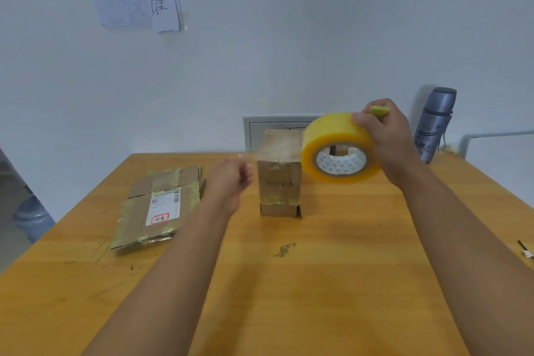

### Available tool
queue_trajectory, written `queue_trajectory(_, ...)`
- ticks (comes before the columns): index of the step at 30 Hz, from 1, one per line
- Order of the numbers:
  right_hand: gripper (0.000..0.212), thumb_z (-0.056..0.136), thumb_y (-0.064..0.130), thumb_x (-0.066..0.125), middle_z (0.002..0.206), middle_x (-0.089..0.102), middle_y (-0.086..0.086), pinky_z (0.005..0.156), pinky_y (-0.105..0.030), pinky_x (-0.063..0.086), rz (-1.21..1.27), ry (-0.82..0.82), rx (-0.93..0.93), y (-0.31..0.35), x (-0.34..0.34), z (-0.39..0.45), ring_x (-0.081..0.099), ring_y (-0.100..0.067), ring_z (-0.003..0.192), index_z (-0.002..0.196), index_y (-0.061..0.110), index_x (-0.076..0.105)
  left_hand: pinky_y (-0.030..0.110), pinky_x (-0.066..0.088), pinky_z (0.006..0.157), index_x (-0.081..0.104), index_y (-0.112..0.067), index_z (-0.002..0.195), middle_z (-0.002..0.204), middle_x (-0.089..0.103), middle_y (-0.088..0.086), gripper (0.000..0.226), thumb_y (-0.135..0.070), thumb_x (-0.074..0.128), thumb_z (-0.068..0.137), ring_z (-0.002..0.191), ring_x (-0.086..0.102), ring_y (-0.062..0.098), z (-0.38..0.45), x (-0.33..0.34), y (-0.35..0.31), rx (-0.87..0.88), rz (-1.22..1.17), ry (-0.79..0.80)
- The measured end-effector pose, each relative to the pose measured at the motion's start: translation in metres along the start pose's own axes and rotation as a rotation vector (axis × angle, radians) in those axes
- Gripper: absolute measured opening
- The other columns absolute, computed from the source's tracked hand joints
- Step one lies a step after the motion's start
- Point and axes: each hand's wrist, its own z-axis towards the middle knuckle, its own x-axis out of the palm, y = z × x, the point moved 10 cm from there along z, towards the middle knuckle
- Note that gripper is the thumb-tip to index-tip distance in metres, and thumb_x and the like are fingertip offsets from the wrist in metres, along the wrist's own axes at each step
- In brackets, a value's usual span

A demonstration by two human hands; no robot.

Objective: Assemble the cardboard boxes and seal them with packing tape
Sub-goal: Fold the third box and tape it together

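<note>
The right hand grips the tape roll just right of the upright box; the left hand pinches the tape end on the box's left, near the table's far edge.

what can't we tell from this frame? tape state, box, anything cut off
- Head view: the left hand is motion-blurred; its pinch on the clear strip is unclear.
- Standing box: top partly hidden by the tape roll.
- Flattened box: label print too small to read.
- Black object: cut off by the right edge.

Two bare forearms and hands (no sleeves, rings or watch in view).
</note>
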Motion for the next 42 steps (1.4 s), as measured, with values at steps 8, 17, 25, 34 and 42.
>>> queue_trajectory(8, 0.035, 0.088, 0.043, 0.065, 0.091, 0.050, 0.002, 0.069, -0.034, 0.041, -0.190, 0.058, 0.118, -0.052, -0.003, 0.005, 0.049, -0.018, 0.085, 0.106, 0.017, 0.050, 0.025, 0.052, 0.058, 0.060, -0.008, 0.089, 0.073, 0.063, 0.007, 0.014, -0.019, 0.066, 0.094, 0.062, 0.059, 0.016, 0.020, -0.003, -0.027, 0.083, 0.256, -0.046)
queue_trajectory(17, 0.038, 0.091, 0.049, 0.061, 0.110, 0.054, -0.003, 0.087, -0.051, 0.052, -0.355, 0.171, 0.234, -0.076, 0.011, 0.023, 0.055, -0.028, 0.102, 0.115, 0.023, 0.047, 0.023, 0.051, 0.052, 0.061, -0.007, 0.086, 0.068, 0.058, 0.005, 0.023, -0.027, 0.072, 0.091, 0.057, 0.053, 0.014, 0.036, 0.000, -0.002, -0.023, 0.311, -0.071)
queue_trajectory(25, 0.035, 0.091, 0.048, 0.061, 0.105, 0.055, -0.003, 0.086, -0.053, 0.051, -0.353, 0.171, 0.247, -0.084, 0.007, 0.025, 0.056, -0.028, 0.100, 0.111, 0.022, 0.049, 0.022, 0.047, 0.049, 0.059, -0.011, 0.076, 0.060, 0.054, 0.002, 0.024, -0.026, 0.069, 0.093, 0.051, 0.048, 0.012, 0.040, 0.006, 0.014, -0.042, 0.296, -0.043)
queue_trajectory(34, 0.029, 0.095, 0.039, 0.059, 0.096, 0.048, 0.006, 0.072, -0.036, 0.046, -0.305, 0.164, 0.269, -0.101, 0.017, 0.010, 0.051, -0.018, 0.089, 0.114, 0.020, 0.047, 0.033, 0.046, 0.067, 0.052, -0.014, 0.108, 0.102, 0.057, 0.005, 0.048, -0.055, 0.066, 0.087, 0.089, 0.055, 0.021, 0.043, -0.007, 0.015, 0.008, 0.551, -0.167)
queue_trajectory(42, 0.033, 0.095, 0.042, 0.058, 0.101, 0.051, 0.001, 0.071, -0.035, 0.045, -0.260, 0.155, 0.294, -0.104, 0.028, -0.001, 0.052, -0.019, 0.093, 0.118, 0.021, 0.046, 0.025, 0.042, 0.078, 0.069, -0.015, 0.108, 0.103, 0.063, -0.001, 0.023, -0.026, 0.049, 0.103, 0.096, 0.056, 0.015, 0.031, 0.032, -0.027, 0.579, 0.966, -0.267)
